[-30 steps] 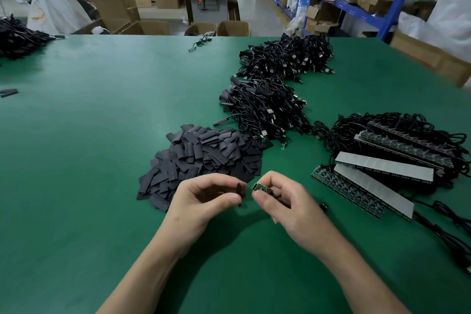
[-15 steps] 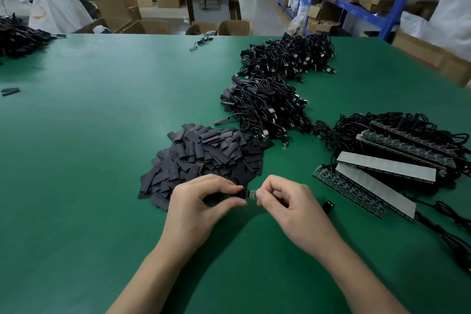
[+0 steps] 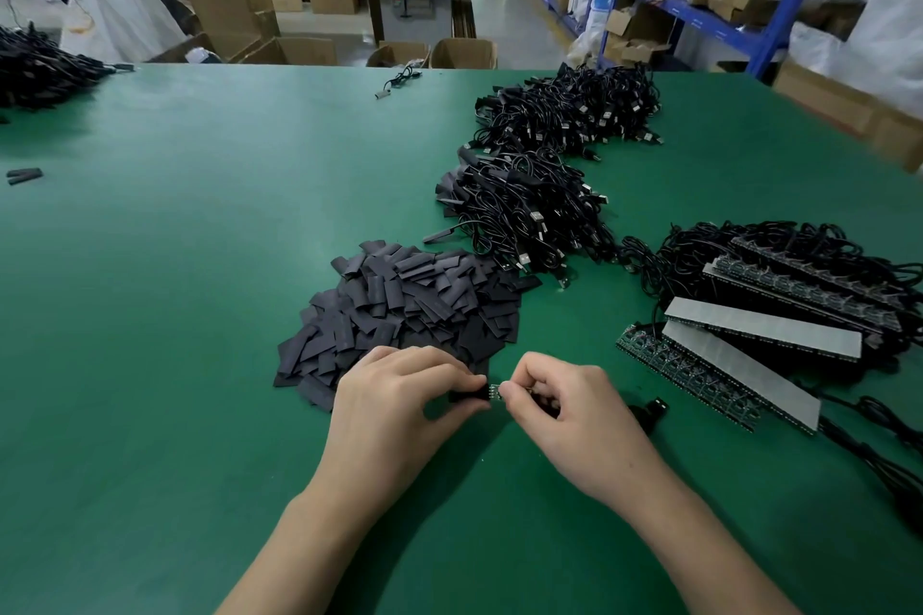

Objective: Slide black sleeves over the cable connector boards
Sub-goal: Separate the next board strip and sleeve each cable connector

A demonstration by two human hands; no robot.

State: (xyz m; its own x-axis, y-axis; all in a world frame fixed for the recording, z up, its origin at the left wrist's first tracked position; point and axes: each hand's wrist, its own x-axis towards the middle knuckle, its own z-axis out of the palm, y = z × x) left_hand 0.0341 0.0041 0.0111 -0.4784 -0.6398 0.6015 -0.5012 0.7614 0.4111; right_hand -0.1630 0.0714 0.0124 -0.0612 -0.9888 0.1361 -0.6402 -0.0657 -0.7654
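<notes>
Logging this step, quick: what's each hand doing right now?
Left hand: pinching a black sleeve.
Right hand: pinching the connector board.

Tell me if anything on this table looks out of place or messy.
Nothing looks damaged or spilled. Two strays: a couple of loose sleeves lie alone near the left edge of the table, far from the sleeve pile, and one cable sits by itself near the far edge, apart from the cable heaps.
</notes>
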